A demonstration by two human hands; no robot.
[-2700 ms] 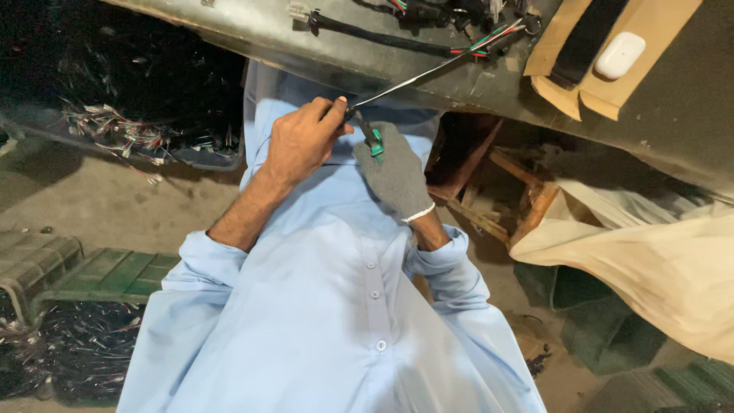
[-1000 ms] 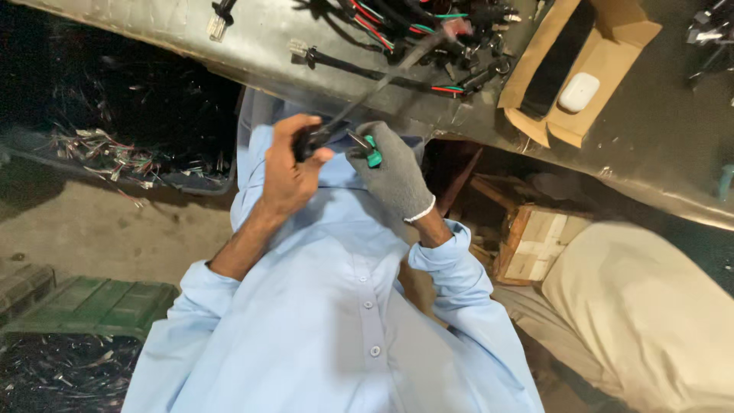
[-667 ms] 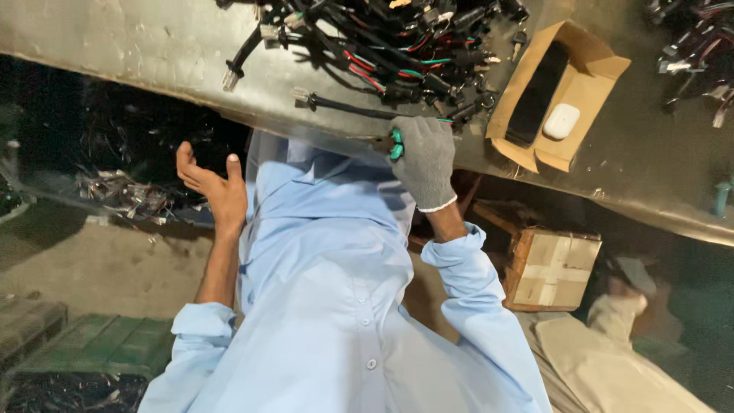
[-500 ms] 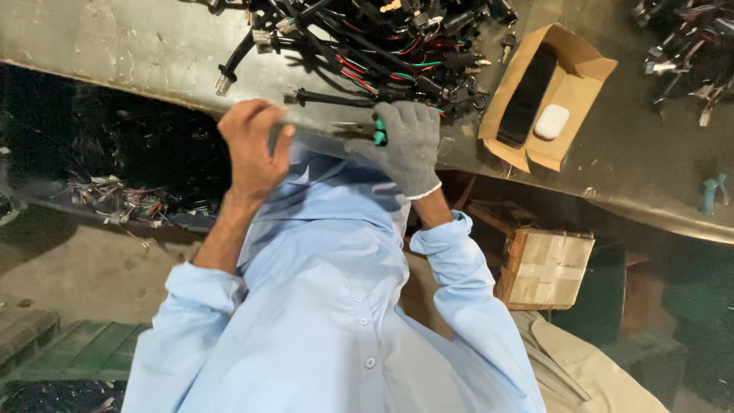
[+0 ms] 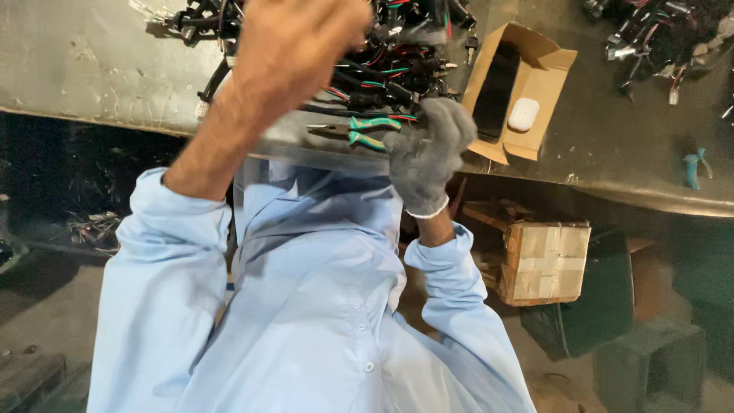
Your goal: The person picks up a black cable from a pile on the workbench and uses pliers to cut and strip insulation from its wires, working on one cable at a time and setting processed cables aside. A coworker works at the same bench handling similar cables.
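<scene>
My right hand (image 5: 428, 149), in a grey knit glove, grips the green handles of a pair of pliers (image 5: 358, 131) at the near edge of a worn metal table (image 5: 92, 69); the jaws point left. My bare left hand (image 5: 294, 46) is raised and blurred over a tangled pile of black wire harnesses with red and green leads (image 5: 390, 73). Its fingers are curled, and I cannot tell whether they hold any wire. My light blue shirt (image 5: 306, 306) fills the lower part of the view.
An open cardboard box (image 5: 554, 65) on the table holds a black flat device and a small white case (image 5: 524, 115). More connectors (image 5: 657, 30) lie at the top right, a small teal clip (image 5: 694, 167) near the edge. A taped carton (image 5: 547, 260) sits under the table.
My left hand let go of the long wire it held beside the pliers, swung out left, then rose over the wire pile. My gloved right hand kept the pliers throughout.
</scene>
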